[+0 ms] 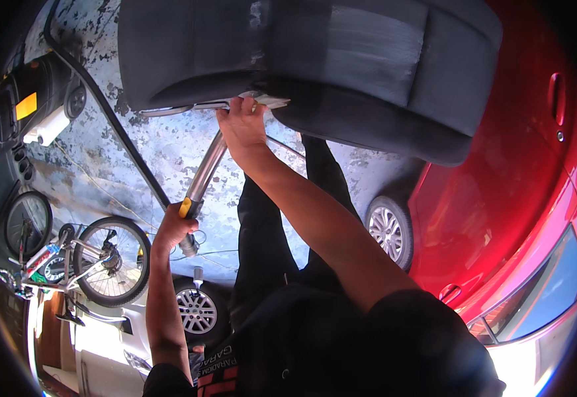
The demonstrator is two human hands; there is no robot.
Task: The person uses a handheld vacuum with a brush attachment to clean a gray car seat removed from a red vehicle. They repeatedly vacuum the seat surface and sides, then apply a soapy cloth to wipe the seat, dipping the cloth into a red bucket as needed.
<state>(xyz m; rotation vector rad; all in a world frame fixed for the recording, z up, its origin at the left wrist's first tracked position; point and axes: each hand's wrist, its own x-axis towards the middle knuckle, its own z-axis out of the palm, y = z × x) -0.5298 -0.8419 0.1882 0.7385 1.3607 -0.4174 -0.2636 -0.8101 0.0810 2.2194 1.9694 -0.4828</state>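
A dark grey car seat [368, 63] with pale scuffs takes up the top of the view. At its near lower edge, my right hand [242, 129] has its fingers curled over a pale strip [275, 101]; what lies under the fingers is partly hidden. My left hand [175, 228] is closed round the handle end of a vacuum cleaner wand, by its yellow part [185, 207]. From there the shiny metal tube [207, 169] slants up toward the seat, its far end hidden behind my right hand and the seat. A black vacuum hose [113, 119] runs from the upper left down to my left hand.
A red car [487, 198] stands close on the right. Lower left are a bicycle [113, 261] and a car wheel [199, 311]. A dark machine with a yellow label [26, 106] sits at the far left, on the worn, patchy floor [163, 149]. My legs are beneath my arms.
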